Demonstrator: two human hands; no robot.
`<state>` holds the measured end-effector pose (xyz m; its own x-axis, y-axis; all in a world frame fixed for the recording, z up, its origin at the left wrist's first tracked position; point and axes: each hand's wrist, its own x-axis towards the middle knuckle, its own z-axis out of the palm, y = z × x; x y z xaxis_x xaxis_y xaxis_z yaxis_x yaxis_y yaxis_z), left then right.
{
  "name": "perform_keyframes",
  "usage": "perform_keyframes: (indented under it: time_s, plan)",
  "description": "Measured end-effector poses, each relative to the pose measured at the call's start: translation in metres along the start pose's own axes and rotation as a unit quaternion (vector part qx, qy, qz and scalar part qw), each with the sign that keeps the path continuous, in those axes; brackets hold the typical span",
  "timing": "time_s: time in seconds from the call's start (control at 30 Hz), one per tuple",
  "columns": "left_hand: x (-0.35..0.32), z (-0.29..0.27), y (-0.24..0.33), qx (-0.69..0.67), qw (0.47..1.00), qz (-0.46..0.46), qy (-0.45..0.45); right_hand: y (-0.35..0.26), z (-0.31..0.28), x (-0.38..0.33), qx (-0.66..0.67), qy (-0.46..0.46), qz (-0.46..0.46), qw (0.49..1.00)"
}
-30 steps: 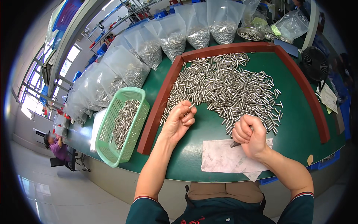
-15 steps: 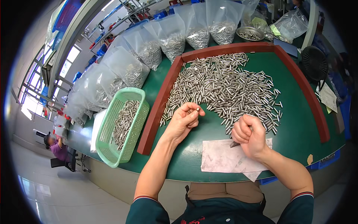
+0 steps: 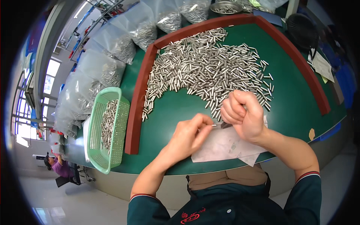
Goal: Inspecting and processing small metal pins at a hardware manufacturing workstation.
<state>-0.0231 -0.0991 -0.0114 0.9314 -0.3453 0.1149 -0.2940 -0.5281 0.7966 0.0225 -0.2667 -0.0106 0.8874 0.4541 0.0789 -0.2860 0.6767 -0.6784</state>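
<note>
Silvery metal: a short cylindrical pin [image 3: 214, 125] at the fingertips of the left hand [image 3: 189, 137], near the upper edge of a stained pale cloth [image 3: 212, 146]. Appears pinched between left thumb and forefinger, one end poking out toward the right hand [image 3: 242, 114]. On that side, fingers curled into a fist around a dark grey pointed piece [image 3: 226, 125], only partly showing; just beside the pin, but cannot tell whether touching or apart. Looks light, stiff and hard to damage, yet smooth and round, so likely to roll or slip under a careless pinch. Best taken across the middle of the barrel, or near one end to leave the other free. Beyond the hands, a broad loose heap of similar pins [image 3: 202, 63] on the green table [image 3: 165, 108], within a raised reddish-brown border [image 3: 137, 108]. To the left, outside that border, a pale green perforated basket [image 3: 119, 127] with more pins inside. Farther back, translucent plastic bags [image 3: 144, 22] of pins, a shallow round metal dish [image 3: 227, 12] and, toward the right, a black fan [image 3: 302, 30].
</note>
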Motion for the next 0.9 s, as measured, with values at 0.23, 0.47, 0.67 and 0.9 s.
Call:
perform_keyframes:
  time_s: [0.23, 0.47, 0.67, 0.9]
  plan:
    - [-0.001, 0.023, -0.006, 0.118, 0.991, 0.057, -0.002, 0.001, -0.001, -0.005, -0.041, -0.002, -0.006, 0.999]
    - [-0.002, 0.024, 0.0, 0.118, 0.993, 0.019, 0.007, 0.003, -0.001, -0.007, -0.045, 0.006, 0.02, 0.999]
    - [-0.002, 0.025, 0.0, 0.111, 0.994, 0.004, 0.014, 0.003, -0.001, -0.007, -0.05, 0.007, 0.017, 0.999]
    - [-0.002, 0.026, -0.001, 0.108, 0.994, 0.005, 0.023, 0.007, -0.002, -0.008, -0.061, 0.011, 0.011, 0.998]
